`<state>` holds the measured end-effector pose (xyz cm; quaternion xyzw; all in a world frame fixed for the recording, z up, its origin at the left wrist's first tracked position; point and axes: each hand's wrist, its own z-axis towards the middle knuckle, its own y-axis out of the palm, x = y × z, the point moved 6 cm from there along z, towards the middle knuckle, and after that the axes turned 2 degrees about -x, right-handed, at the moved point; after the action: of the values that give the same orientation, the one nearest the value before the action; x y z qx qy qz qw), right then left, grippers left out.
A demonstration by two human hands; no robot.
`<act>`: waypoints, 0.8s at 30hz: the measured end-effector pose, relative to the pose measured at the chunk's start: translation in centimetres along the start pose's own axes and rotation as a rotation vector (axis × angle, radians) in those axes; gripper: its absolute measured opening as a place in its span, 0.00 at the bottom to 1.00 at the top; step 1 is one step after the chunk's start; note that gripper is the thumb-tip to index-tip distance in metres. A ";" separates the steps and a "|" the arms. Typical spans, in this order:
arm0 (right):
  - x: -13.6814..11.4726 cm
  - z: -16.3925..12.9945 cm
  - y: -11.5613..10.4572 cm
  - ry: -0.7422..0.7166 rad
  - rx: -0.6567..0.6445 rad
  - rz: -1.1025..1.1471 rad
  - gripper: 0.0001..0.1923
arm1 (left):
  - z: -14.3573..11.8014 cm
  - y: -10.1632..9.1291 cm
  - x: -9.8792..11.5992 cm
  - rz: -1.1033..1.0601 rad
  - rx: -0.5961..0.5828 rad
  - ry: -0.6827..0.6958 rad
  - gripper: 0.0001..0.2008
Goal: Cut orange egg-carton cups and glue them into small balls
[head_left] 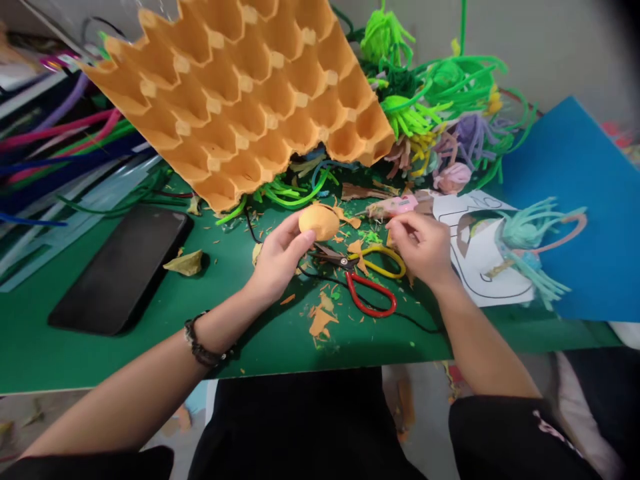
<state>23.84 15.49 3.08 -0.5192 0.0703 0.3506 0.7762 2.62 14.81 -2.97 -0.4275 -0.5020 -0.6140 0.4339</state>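
My left hand (280,257) is closed on a rounded orange cup (319,223), which looks like a piece of egg tray, held above the table. My right hand (424,243) is pinched shut near a pink glue gun (395,205). A bit of orange shows below its fingertips, but I cannot make out what they hold. Between the hands lie scissors (345,262) with one red and one yellow handle, blades pointing left. Orange scraps (323,319) and green crumbs are scattered around them.
A large orange egg tray (245,83) leans at the back. Behind it are bundled green pipe cleaners (445,77). A black phone (123,267) lies left. On the right are a printed sheet (500,283), a teal tassel figure (525,233) and a blue board (585,200).
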 end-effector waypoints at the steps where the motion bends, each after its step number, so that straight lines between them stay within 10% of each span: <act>1: -0.6 0.0 0.2 -0.029 -0.110 -0.049 0.12 | 0.1 -0.1 -0.3 -0.053 0.022 -0.043 0.20; 6: -3.3 -3.5 2.4 -0.095 -0.692 -0.207 0.15 | 0.7 -0.7 -0.3 -0.368 0.117 -0.203 0.21; 17: -2.6 -3.8 0.7 -0.014 -0.334 -0.350 0.14 | 0.7 -0.9 0.9 -0.690 0.148 -0.363 0.24; 24: -2.6 -0.6 -1.2 0.205 -0.142 0.013 0.12 | 0.6 -0.6 1.1 -0.717 0.108 -0.367 0.23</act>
<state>22.78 13.49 4.97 -0.6056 0.1274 0.3049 0.7239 1.81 15.33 -1.93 -0.3045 -0.7198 -0.6127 0.1174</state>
